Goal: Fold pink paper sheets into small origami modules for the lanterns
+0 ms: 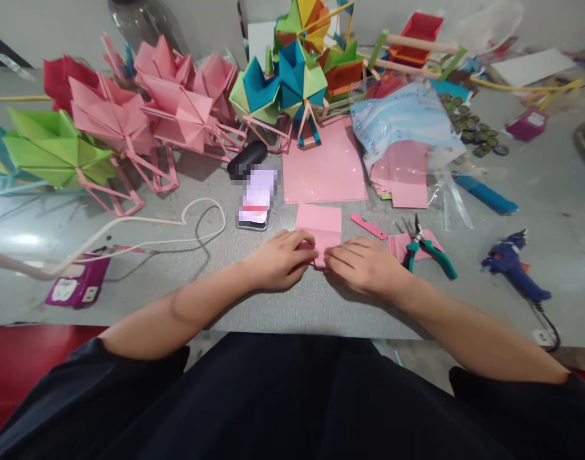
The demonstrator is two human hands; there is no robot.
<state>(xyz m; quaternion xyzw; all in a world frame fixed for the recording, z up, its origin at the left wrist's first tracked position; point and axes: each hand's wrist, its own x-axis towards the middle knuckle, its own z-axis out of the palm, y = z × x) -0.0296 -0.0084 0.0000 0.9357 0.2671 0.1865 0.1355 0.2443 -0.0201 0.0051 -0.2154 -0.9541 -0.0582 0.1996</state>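
A small sheet of pink paper (319, 219) lies on the grey table in front of me, with a crease across it and its near edge folded over. My left hand (285, 259) grips the left side of that near edge with curled fingers. At the right side, my right hand (362, 263) has its fingers pressed together on the same fold. The fingertips partly hide the folded edge. Just beyond my right hand are a pink craft knife (369, 227) and pliers with teal handles (433, 252), which rest on small pink paper pieces (398, 246).
Folded paper models (177, 115) line the back left and centre. A phone (257, 198), black case (247, 160), larger pink paper (323, 169) and plastic bag (407, 121) lie beyond my hands. A blue glue gun (517, 268) sits right; a white cable (148, 220) curls left.
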